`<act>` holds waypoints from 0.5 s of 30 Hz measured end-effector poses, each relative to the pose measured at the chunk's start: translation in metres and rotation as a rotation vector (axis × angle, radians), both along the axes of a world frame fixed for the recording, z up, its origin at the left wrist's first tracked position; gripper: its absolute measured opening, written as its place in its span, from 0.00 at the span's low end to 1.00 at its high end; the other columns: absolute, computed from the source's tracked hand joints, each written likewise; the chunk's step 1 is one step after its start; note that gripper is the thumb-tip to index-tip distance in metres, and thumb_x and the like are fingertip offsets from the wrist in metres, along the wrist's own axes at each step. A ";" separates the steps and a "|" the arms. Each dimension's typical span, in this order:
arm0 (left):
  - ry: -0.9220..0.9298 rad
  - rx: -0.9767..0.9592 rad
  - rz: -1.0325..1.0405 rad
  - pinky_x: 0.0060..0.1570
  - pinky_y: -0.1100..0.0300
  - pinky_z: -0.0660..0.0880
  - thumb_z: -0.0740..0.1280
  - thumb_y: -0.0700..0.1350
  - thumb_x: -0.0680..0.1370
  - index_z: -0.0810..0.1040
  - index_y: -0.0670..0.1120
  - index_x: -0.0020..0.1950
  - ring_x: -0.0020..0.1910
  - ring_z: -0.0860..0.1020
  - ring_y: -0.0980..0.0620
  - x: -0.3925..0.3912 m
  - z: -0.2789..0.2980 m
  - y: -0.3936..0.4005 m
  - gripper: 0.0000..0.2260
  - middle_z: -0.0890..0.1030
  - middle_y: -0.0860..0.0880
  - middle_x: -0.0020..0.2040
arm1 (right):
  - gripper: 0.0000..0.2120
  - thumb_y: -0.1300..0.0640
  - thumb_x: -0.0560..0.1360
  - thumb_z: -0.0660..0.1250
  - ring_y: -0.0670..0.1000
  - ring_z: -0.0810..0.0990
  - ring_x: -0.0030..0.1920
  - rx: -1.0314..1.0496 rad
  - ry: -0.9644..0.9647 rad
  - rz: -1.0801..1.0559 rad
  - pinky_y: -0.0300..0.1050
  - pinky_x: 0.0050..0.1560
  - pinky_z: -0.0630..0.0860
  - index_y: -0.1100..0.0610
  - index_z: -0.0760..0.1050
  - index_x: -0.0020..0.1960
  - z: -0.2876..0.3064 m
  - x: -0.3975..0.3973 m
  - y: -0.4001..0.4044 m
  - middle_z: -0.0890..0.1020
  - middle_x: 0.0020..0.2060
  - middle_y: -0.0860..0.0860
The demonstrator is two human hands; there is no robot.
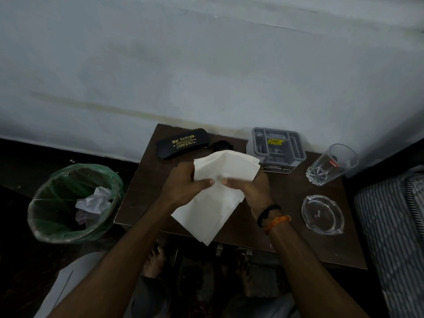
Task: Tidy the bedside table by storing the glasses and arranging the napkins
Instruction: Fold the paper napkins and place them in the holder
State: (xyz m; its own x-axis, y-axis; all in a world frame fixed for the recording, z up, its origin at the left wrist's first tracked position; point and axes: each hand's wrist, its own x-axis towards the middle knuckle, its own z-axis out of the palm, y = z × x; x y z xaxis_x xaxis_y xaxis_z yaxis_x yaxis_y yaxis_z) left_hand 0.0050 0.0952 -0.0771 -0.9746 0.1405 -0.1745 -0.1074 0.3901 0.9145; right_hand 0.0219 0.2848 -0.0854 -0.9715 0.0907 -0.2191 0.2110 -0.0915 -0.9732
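Above the middle of the dark wooden counter [142, 203] I see both hands holding a stack of white napkins [220, 191] up off the surface. My left hand [183, 187] grips the stack's left edge, thumb curled over the front. My right hand [250, 189] pinches the right side, fingers folded onto the paper; a black band and an orange thread sit on that wrist. The napkins fan out at the top and hang to a point toward the near edge of the counter.

At the far left of the counter lies a closed black glasses case [182, 143] with gold lettering, flat, close to the wall. Just beside it, partly hidden behind the napkins, is a small dark object I cannot identify. A grey organiser tray [277, 143] stands at the far side, right of centre. A clear drinking glass [332, 164] stands at the far right corner, and a clear glass ashtray [322, 214] sits nearer, well apart from the napkins.

On the floor left of the counter stands a bin [75, 203] with a green liner, crumpled paper inside
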 end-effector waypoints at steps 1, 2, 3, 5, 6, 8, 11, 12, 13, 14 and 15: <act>-0.002 0.002 -0.004 0.53 0.45 0.81 0.77 0.46 0.71 0.78 0.48 0.63 0.55 0.80 0.51 0.000 0.000 0.000 0.21 0.82 0.49 0.56 | 0.25 0.69 0.64 0.77 0.54 0.84 0.54 0.005 -0.008 0.004 0.54 0.52 0.82 0.56 0.79 0.59 -0.001 0.000 -0.001 0.85 0.53 0.53; -0.007 0.011 0.000 0.53 0.46 0.81 0.77 0.46 0.71 0.78 0.48 0.63 0.55 0.80 0.52 0.000 0.000 0.000 0.21 0.82 0.49 0.55 | 0.25 0.69 0.64 0.77 0.53 0.84 0.54 0.009 -0.005 0.008 0.54 0.52 0.82 0.55 0.80 0.59 -0.001 0.000 -0.001 0.85 0.53 0.53; -0.011 0.020 0.004 0.52 0.46 0.81 0.77 0.46 0.70 0.78 0.48 0.63 0.55 0.80 0.52 0.000 0.000 0.000 0.22 0.82 0.49 0.55 | 0.24 0.69 0.65 0.77 0.53 0.84 0.53 0.007 0.003 0.012 0.54 0.52 0.82 0.55 0.80 0.58 0.000 -0.001 -0.001 0.85 0.52 0.53; -0.028 0.042 0.029 0.53 0.48 0.81 0.77 0.46 0.70 0.76 0.48 0.64 0.57 0.79 0.52 0.001 -0.001 0.000 0.24 0.81 0.50 0.56 | 0.23 0.69 0.65 0.77 0.53 0.84 0.53 0.003 0.013 0.018 0.54 0.52 0.82 0.55 0.81 0.57 0.000 -0.002 -0.002 0.85 0.52 0.53; -0.042 0.053 0.048 0.54 0.48 0.81 0.77 0.46 0.70 0.75 0.48 0.65 0.57 0.78 0.52 0.001 -0.001 0.000 0.25 0.80 0.50 0.56 | 0.22 0.69 0.65 0.77 0.53 0.84 0.53 0.008 0.015 0.018 0.54 0.52 0.82 0.54 0.81 0.56 0.000 -0.002 -0.003 0.86 0.51 0.53; -0.052 0.074 0.067 0.55 0.49 0.80 0.76 0.45 0.72 0.74 0.48 0.66 0.58 0.78 0.51 0.001 0.000 0.000 0.24 0.78 0.51 0.56 | 0.20 0.69 0.66 0.77 0.53 0.84 0.53 0.023 0.027 0.001 0.53 0.51 0.82 0.52 0.81 0.53 0.000 -0.002 -0.004 0.86 0.51 0.52; -0.051 0.150 0.070 0.56 0.48 0.79 0.74 0.46 0.74 0.75 0.50 0.62 0.57 0.79 0.52 -0.001 0.003 0.001 0.19 0.80 0.51 0.56 | 0.17 0.67 0.67 0.76 0.53 0.85 0.51 0.026 0.040 -0.036 0.52 0.50 0.82 0.54 0.82 0.53 0.004 -0.002 -0.003 0.86 0.49 0.52; -0.061 0.186 0.083 0.56 0.47 0.79 0.74 0.46 0.74 0.76 0.51 0.61 0.56 0.79 0.52 -0.001 0.005 0.001 0.16 0.81 0.51 0.56 | 0.16 0.67 0.68 0.76 0.53 0.85 0.50 0.019 0.044 -0.040 0.52 0.50 0.82 0.55 0.82 0.53 0.007 -0.003 -0.002 0.86 0.49 0.52; -0.077 0.222 0.093 0.56 0.47 0.79 0.73 0.46 0.74 0.77 0.50 0.60 0.55 0.80 0.52 -0.002 0.007 0.001 0.15 0.82 0.51 0.55 | 0.15 0.67 0.68 0.76 0.53 0.85 0.50 0.013 0.048 -0.037 0.53 0.50 0.82 0.56 0.82 0.52 0.010 -0.003 0.000 0.86 0.48 0.52; -0.095 0.252 0.099 0.56 0.46 0.79 0.73 0.45 0.75 0.77 0.49 0.61 0.55 0.81 0.51 -0.003 0.009 0.001 0.15 0.82 0.50 0.55 | 0.14 0.66 0.68 0.76 0.53 0.85 0.50 0.006 0.050 -0.028 0.53 0.50 0.82 0.56 0.82 0.52 0.012 -0.004 0.001 0.87 0.48 0.52; -0.115 0.280 0.097 0.56 0.46 0.79 0.73 0.45 0.75 0.78 0.47 0.62 0.54 0.81 0.50 -0.004 0.010 0.000 0.16 0.82 0.49 0.56 | 0.14 0.66 0.68 0.76 0.53 0.85 0.50 -0.004 0.044 -0.012 0.54 0.51 0.82 0.57 0.82 0.52 0.014 -0.004 0.002 0.87 0.49 0.52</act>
State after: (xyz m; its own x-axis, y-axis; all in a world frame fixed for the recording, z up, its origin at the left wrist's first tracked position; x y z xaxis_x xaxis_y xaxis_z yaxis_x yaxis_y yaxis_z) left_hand 0.0009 0.0954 -0.0674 -0.9618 0.1063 -0.2524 -0.2412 0.1080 0.9645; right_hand 0.0180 0.2867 -0.0713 -0.9789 0.1022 -0.1768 0.1670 -0.0974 -0.9811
